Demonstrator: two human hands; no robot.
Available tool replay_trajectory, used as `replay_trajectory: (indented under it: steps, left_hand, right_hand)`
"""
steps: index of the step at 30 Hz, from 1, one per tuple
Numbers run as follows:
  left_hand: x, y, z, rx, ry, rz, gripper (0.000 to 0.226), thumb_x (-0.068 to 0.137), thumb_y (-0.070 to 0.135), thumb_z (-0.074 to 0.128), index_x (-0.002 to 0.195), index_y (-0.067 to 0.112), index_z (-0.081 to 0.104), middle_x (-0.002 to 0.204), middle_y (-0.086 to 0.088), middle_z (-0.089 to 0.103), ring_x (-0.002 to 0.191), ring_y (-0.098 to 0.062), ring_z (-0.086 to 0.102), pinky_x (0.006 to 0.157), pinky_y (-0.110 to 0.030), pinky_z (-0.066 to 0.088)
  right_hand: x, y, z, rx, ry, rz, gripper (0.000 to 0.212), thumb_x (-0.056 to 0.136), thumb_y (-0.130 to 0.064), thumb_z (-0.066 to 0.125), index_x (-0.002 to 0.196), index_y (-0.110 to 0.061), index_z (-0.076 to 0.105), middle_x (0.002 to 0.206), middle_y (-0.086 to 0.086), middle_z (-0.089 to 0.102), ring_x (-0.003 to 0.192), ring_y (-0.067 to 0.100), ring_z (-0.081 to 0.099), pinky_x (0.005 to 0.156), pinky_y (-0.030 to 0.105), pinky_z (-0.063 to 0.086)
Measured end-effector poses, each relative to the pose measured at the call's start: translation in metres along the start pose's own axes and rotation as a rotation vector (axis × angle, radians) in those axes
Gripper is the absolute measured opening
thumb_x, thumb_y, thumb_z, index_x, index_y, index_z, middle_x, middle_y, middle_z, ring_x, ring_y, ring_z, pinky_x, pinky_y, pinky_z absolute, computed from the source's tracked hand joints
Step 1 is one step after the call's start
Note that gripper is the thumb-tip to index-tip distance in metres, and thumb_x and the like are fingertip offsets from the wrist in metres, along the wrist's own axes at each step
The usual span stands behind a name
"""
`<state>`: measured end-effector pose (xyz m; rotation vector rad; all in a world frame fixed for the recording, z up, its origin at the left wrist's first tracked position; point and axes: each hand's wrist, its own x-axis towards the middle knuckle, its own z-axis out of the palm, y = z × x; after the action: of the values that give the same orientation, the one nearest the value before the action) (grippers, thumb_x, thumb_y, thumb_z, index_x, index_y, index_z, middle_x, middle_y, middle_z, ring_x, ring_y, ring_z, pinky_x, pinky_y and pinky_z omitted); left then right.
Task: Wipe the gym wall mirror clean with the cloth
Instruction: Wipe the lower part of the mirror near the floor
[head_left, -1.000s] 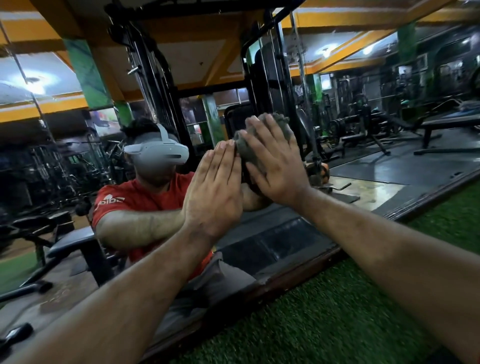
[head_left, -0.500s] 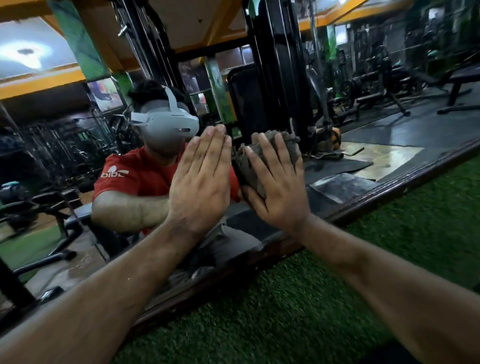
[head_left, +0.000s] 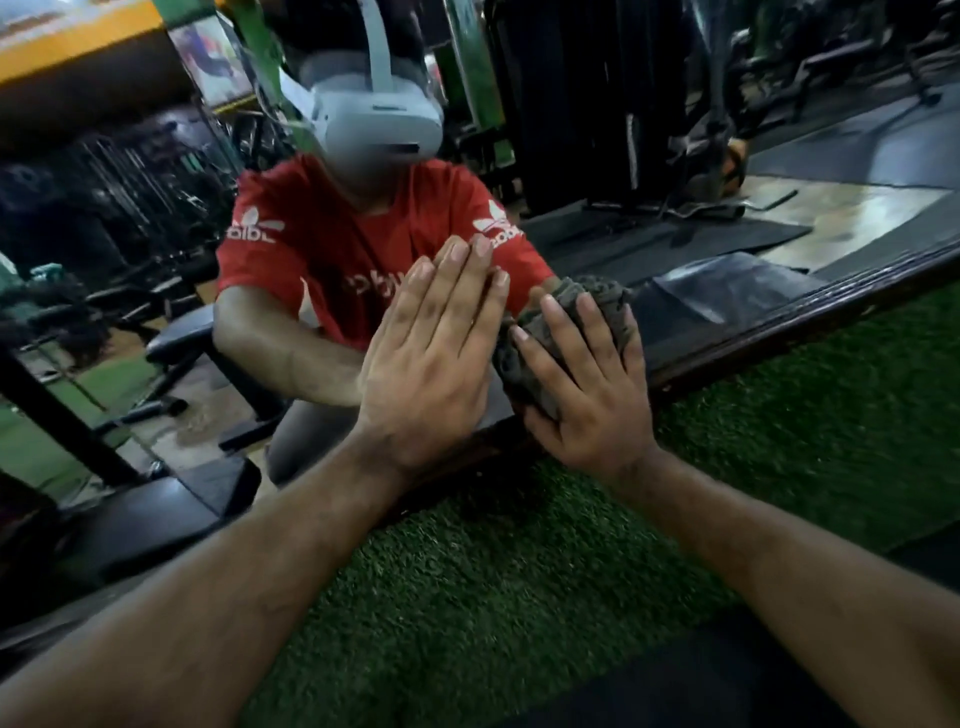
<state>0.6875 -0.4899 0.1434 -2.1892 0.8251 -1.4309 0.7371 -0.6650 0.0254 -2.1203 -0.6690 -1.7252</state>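
Low on the mirror (head_left: 727, 291), head view: right hand (head_left: 587, 395) flat, fingers spread, pressing the cloth (head_left: 582, 301) to the glass — down from higher a second ago; left hand (head_left: 436, 358) flat, empty, bracing; bottom frame (head_left: 810, 317) reached — lower strip nearly covered.

You wear: a red short-sleeved T-shirt (head_left: 332, 249) with white trefoil logos on chest and shoulders; grey trousers (head_left: 306, 441); a white headset (head_left: 379, 117) with top strap. Both forearms are bare.
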Motion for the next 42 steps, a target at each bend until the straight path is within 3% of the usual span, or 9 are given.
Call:
replay_trajectory:
  steps: [9,14,19,23,27,31,35,40,42]
  left_hand:
    - [-0.003,0.014,0.020,0.081,0.064,-0.060,0.054,0.105,0.019,0.045,0.153,-0.004,0.034,0.159,-0.027,0.030,0.149,-0.040,0.028,0.121,-0.053,0.028]
    - [0.002,0.012,0.011,0.029,0.028,-0.045,0.057,0.104,0.019,0.047,0.153,-0.006,0.033,0.160,-0.027,0.027,0.150,-0.040,0.027,0.120,-0.054,0.030]
    - [0.036,-0.012,0.003,0.092,0.072,-0.046,0.057,0.106,0.019,0.039,0.155,-0.006,0.026,0.162,-0.026,0.023,0.152,-0.038,0.022,0.122,-0.054,0.024]
    - [0.034,-0.010,0.008,0.126,0.052,-0.055,0.059,0.107,0.021,0.036,0.156,-0.006,0.020,0.163,-0.027,0.019,0.153,-0.039,0.018,0.122,-0.054,0.024]
    - [0.035,-0.013,0.005,0.095,0.055,-0.039,0.058,0.106,0.023,0.031,0.155,-0.007,0.023,0.163,-0.027,0.020,0.153,-0.040,0.019,0.123,-0.054,0.024]
    - [0.037,-0.011,0.000,0.052,0.032,-0.042,0.057,0.104,0.019,0.036,0.154,-0.006,0.028,0.163,-0.026,0.022,0.153,-0.038,0.021,0.121,-0.053,0.027]
    - [0.053,-0.027,-0.023,-0.116,0.154,-0.124,0.054,0.099,0.011,0.045,0.149,-0.006,0.040,0.161,-0.022,0.030,0.151,-0.034,0.027,0.122,-0.052,0.027]
    - [0.104,-0.057,-0.036,0.004,0.181,-0.199,0.058,0.102,0.017,0.047,0.154,-0.005,0.030,0.163,-0.023,0.023,0.154,-0.033,0.019,0.126,-0.049,0.018]
    - [0.107,-0.054,-0.029,0.082,0.146,-0.210,0.062,0.100,0.018,0.048,0.153,-0.007,0.029,0.164,-0.024,0.021,0.154,-0.034,0.017,0.126,-0.049,0.018]
  right_hand:
    - [-0.003,0.014,-0.001,0.015,-0.016,-0.046,0.060,0.104,-0.047,0.051,0.158,-0.022,0.040,0.166,0.011,0.031,0.157,0.033,0.024,0.124,0.064,0.017]
    - [0.014,0.023,-0.013,0.031,0.032,0.369,0.062,0.107,-0.047,0.038,0.161,-0.018,0.034,0.170,0.012,0.023,0.159,0.033,0.014,0.125,0.066,0.014]
    - [0.021,0.046,-0.018,-0.047,-0.071,-0.162,0.066,0.104,-0.059,0.044,0.159,-0.022,0.038,0.168,0.011,0.027,0.158,0.033,0.021,0.123,0.065,0.016]
    - [0.052,0.046,-0.016,-0.008,0.081,0.254,0.061,0.106,-0.053,0.039,0.158,-0.021,0.040,0.168,0.010,0.028,0.157,0.036,0.022,0.122,0.068,0.018]
    - [0.078,0.046,-0.021,-0.069,0.032,-0.118,0.056,0.107,-0.046,0.044,0.158,-0.022,0.043,0.165,0.012,0.037,0.156,0.034,0.028,0.122,0.067,0.020]
    - [0.127,0.049,-0.032,-0.037,0.129,0.222,0.057,0.108,-0.047,0.036,0.159,-0.021,0.043,0.168,0.011,0.032,0.158,0.034,0.024,0.125,0.063,0.015]
    - [0.154,0.050,-0.043,-0.077,-0.020,-0.214,0.056,0.107,-0.042,0.044,0.159,-0.022,0.042,0.168,0.010,0.033,0.158,0.034,0.024,0.122,0.066,0.019]
    - [0.212,0.046,-0.049,-0.023,0.125,0.199,0.059,0.106,-0.046,0.040,0.159,-0.021,0.041,0.170,0.009,0.030,0.159,0.032,0.021,0.123,0.064,0.018]
    - [0.223,0.040,-0.050,-0.025,0.060,-0.053,0.058,0.106,-0.044,0.042,0.158,-0.021,0.043,0.169,0.008,0.033,0.159,0.032,0.022,0.122,0.065,0.020]
